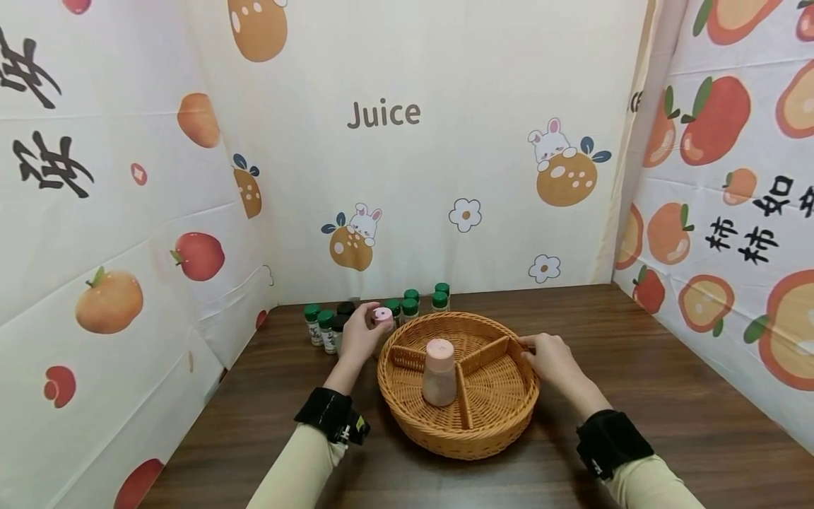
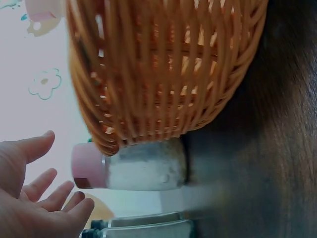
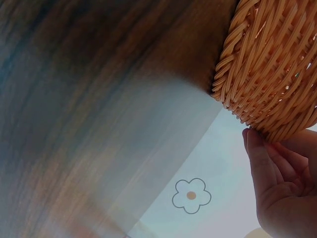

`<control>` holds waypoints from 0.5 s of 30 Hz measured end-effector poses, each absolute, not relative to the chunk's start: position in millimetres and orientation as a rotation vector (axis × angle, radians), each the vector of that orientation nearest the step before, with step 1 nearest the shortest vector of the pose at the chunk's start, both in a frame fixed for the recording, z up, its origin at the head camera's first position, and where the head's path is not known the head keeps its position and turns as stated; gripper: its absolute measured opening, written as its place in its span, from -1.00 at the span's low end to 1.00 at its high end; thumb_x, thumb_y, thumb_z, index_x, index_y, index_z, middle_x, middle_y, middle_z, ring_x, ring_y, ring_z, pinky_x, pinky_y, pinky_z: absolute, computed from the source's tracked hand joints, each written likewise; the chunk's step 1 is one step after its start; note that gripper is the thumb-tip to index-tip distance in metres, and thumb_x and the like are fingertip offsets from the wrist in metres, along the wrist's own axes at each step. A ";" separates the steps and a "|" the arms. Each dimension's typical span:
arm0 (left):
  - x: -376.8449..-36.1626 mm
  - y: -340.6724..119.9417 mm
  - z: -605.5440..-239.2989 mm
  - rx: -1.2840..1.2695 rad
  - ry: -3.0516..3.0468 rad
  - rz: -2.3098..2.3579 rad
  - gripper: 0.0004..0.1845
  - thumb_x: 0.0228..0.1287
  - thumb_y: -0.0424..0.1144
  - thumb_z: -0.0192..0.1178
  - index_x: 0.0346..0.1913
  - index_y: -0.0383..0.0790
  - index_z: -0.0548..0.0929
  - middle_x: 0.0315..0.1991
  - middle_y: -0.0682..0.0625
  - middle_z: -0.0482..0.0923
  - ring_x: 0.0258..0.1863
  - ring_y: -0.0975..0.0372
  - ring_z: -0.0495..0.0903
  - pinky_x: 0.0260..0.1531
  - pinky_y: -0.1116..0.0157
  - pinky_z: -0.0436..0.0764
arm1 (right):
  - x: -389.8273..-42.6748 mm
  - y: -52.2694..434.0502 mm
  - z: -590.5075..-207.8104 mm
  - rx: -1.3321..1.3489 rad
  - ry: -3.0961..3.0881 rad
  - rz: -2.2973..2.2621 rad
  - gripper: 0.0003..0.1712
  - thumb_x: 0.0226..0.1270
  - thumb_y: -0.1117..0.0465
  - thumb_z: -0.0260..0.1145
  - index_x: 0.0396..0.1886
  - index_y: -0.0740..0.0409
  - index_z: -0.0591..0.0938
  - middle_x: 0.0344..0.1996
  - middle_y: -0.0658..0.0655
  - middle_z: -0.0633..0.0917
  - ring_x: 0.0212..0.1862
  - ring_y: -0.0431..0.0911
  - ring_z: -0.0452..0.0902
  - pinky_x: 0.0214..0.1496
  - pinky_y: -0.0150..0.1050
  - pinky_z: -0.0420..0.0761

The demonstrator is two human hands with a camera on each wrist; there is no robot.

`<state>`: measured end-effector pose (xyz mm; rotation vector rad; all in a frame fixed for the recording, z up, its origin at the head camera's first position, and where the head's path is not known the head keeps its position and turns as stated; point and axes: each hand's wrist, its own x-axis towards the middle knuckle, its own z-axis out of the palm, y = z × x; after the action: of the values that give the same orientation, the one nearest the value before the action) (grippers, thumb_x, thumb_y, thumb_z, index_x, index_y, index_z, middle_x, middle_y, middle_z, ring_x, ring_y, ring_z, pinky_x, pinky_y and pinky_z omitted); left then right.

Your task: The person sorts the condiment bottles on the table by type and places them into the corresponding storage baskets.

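Observation:
My left hand (image 1: pixel 359 339) reaches just left of a pink-capped bottle (image 1: pixel 382 318) that stands behind the basket's left edge. In the left wrist view its fingers are spread, with a gap between them and the bottle's pink cap (image 2: pixel 89 166). My right hand (image 1: pixel 555 359) holds the right rim of a round wicker basket (image 1: pixel 467 445), fingertips at the rim; in the right wrist view part of that hand is hidden behind the wicker (image 3: pixel 277 74). Another pink-capped bottle (image 1: pixel 439 385) stands upright in the basket's left compartment.
Several small green-lidded jars (image 1: pixel 326 332) stand at the back left, beside black-lidded ones (image 1: pixel 346 308). More green-lidded jars (image 1: pixel 440 300) stand behind the basket. Printed cloth walls (image 1: pixel 445 141) border the dark wooden table (image 1: pixel 636 353) at the back and sides.

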<state>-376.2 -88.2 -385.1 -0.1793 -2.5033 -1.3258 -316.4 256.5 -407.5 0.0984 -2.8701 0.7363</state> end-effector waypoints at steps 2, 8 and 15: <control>-379.5 -89.2 -389.0 -0.165 -2.507 -1.332 -0.45 0.30 -0.21 0.34 0.31 -0.27 0.49 0.11 -0.25 0.60 0.06 -0.06 0.59 0.01 0.00 0.60 | -316.5 256.2 -407.9 0.092 -2.870 0.738 -0.63 0.40 0.37 0.25 0.17 0.36 0.63 -0.05 0.41 0.72 -0.51 -0.12 0.42 -0.52 -0.30 0.38; -390.4 -89.3 -401.3 -0.125 -2.529 -1.418 -0.33 0.31 -0.24 0.32 0.42 -0.31 0.33 0.31 -0.31 0.44 0.28 -0.11 0.47 0.25 -0.06 0.51 | -316.5 254.8 -408.3 0.066 -2.873 0.758 -0.62 0.40 0.36 0.25 0.18 0.34 0.63 -0.10 0.37 0.73 -0.57 -0.14 0.39 -0.55 -0.33 0.38; -403.4 -86.5 -412.1 -0.034 -2.549 -1.497 -0.27 0.35 -0.25 0.28 0.48 -0.33 0.20 0.42 -0.36 0.31 0.39 -0.15 0.36 0.34 -0.09 0.43 | -317.7 255.3 -408.5 0.073 -2.866 0.729 -0.64 0.38 0.37 0.27 0.14 0.32 0.65 -0.02 0.41 0.72 -0.43 -0.07 0.49 -0.48 -0.30 0.41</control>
<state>-403.4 -86.5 -412.1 -0.0337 -2.5494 -1.4966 -317.7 255.3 -408.5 0.0734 -2.8661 0.7291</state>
